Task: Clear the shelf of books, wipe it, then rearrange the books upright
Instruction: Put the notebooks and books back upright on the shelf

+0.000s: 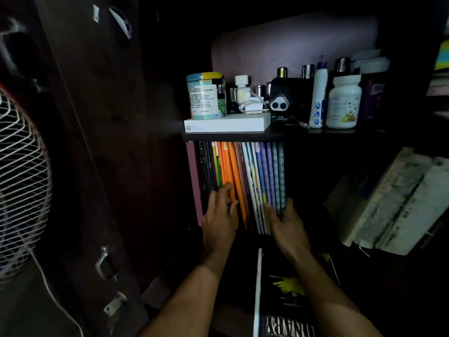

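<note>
A row of thin books stands upright at the left end of a dark lower shelf, with black, orange, white, blue and checked spines. My left hand rests against the black and orange spines, fingertips touching them. My right hand lies at the right end of the row, its thumb beside the checked book and its fingers on the blue and lilac spines. Whether it grips them is unclear. A dark book with yellow art lies flat below my arms.
The upper shelf carries a tin, a white box, bottles and a white jar. Worn thick books lean at the right. An open cupboard door and a wire fan guard stand at the left.
</note>
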Tool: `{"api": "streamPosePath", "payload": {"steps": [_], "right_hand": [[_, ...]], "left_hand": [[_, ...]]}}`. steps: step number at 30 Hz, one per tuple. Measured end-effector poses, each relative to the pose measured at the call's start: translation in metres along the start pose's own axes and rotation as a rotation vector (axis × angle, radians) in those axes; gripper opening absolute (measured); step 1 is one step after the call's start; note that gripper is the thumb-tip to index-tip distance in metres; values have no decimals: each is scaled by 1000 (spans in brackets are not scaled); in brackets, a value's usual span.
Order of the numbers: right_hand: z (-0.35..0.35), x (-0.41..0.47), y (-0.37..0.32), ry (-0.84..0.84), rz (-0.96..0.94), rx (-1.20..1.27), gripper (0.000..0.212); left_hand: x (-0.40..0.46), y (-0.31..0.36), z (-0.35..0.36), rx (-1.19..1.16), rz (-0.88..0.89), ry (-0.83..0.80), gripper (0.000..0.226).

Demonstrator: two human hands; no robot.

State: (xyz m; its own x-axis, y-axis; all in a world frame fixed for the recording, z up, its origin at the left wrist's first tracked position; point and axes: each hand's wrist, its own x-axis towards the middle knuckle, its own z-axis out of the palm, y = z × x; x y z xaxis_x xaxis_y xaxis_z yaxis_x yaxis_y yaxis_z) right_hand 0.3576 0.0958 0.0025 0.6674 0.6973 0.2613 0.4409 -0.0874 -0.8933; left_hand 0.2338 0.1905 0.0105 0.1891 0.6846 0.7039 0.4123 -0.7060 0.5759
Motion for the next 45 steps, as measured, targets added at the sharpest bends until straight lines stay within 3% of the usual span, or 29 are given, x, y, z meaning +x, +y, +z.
{"api": "streamPosePath", "payload": {"steps": [2, 5, 10, 14, 18, 21, 24, 26, 32, 37, 40, 41, 43, 45], "right_hand": [[1, -1, 0, -47, -39, -55, 74], [2, -3, 0, -116, -81, -149, 91], [4, -2, 4, -193, -126, -224, 114], [7, 0, 8, -152, -151, -235, 115], [14, 0, 11, -116, -185, -173, 119], [18, 6, 14, -63, -178, -152, 109], [18, 11, 16, -30, -138, -81, 108], [15, 18, 19, -17, -108, -62, 114], [-1, 48, 30, -80, -27, -223, 158], [0, 40, 27, -45, -53, -303, 145], [-4, 37, 23, -80, -77, -273, 139], [-7, 35, 21, -139, -74, -275, 140], [-26, 29, 7, -268, -62, -299, 145], [-59, 11, -20, -361, -67, -388, 127]], "left_hand": [[-1, 1, 1, -10, 21, 20, 35], [-4, 4, 2, -70, 10, -36, 53], [-3, 9, 2, 49, 48, -22, 70], [1, 8, 6, 265, 285, 46, 80], [5, 3, 19, 388, 197, -154, 96], [8, -2, 16, 372, 194, -216, 93], [7, -3, 8, 177, 231, -171, 83], [9, -5, 8, 129, 209, -89, 81], [13, -13, 20, 277, 143, -143, 89], [10, -6, 15, 269, 141, -94, 88], [-8, 2, 0, 221, 205, -30, 68], [-18, 3, -6, 203, 217, -84, 60], [-36, 8, -19, 121, 122, -354, 55], [-51, 16, -30, 103, 25, -615, 72]]}}
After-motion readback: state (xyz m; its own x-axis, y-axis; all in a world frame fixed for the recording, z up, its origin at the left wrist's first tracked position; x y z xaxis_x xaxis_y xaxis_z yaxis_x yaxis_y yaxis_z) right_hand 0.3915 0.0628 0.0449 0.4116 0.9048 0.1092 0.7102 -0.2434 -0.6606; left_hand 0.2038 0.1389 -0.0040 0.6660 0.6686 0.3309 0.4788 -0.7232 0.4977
